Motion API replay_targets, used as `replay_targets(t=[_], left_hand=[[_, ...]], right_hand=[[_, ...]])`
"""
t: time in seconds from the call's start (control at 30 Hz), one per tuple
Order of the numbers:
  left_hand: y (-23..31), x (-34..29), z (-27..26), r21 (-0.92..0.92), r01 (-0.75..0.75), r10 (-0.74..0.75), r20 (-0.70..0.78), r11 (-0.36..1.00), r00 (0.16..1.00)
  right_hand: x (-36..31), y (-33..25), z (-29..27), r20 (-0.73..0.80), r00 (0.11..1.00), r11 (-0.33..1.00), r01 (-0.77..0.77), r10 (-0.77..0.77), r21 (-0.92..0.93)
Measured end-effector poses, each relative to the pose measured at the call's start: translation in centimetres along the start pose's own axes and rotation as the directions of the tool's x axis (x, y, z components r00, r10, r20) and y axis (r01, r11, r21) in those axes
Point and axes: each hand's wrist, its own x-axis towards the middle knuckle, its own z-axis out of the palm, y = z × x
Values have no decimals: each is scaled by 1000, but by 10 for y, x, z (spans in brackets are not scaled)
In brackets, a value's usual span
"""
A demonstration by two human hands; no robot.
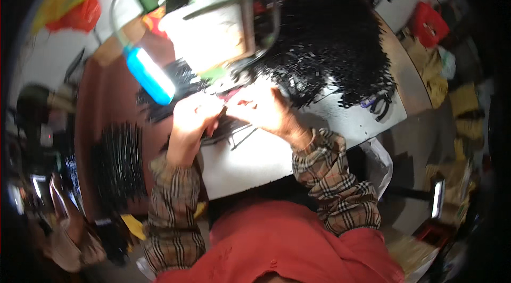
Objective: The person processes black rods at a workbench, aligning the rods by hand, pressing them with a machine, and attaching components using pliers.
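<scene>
My left hand (194, 115) and my right hand (263, 107) come close together over the front of the work table, both with fingers closed as in a pinch. What they grip is washed out by the glare and too small to name. Several thin black strips (238, 135) lie just beneath them on the white table top (234, 171). Directly beyond the hands stands a bench machine (247, 22) with a brightly lit pale panel (207, 33). A large heap of short black strips (330, 43) spreads to the right of the machine.
A blue lamp (150, 76) on a bent neck hangs left of the hands. Another bundle of black strips (120, 160) lies on the brown surface (90, 123) at left. Black-handled pliers (380, 106) rest near the right edge. Another person's arm (66, 214) shows at lower left.
</scene>
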Motion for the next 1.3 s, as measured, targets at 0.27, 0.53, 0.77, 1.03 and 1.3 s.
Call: replay_targets(t=[0.27, 0.53, 0.77, 1.03, 1.3], left_hand=[[-18, -27, -2, -278, 59, -129, -239, 959, 962], [-9, -35, 2, -234, 102, -170, -292, 967, 941], [-5, -37, 25, -200, 121, -173, -267, 972, 948], [-22, -28, 39, -343, -66, -69, -369, 937, 927], [-32, -38, 59, -189, -58, -24, -404, 980, 915]], right_hand=[[-10, 9, -17, -519, 834, 968, -66, 188, 244], [34, -1, -46, -630, 735, 967, 220, -251, -129], [24, -19, -32, -280, 958, 868, 87, 62, 489], [-40, -12, -25, -218, 879, 902, -386, 424, 195], [-29, 3, 26, 28, 797, 558, -448, 604, 699]])
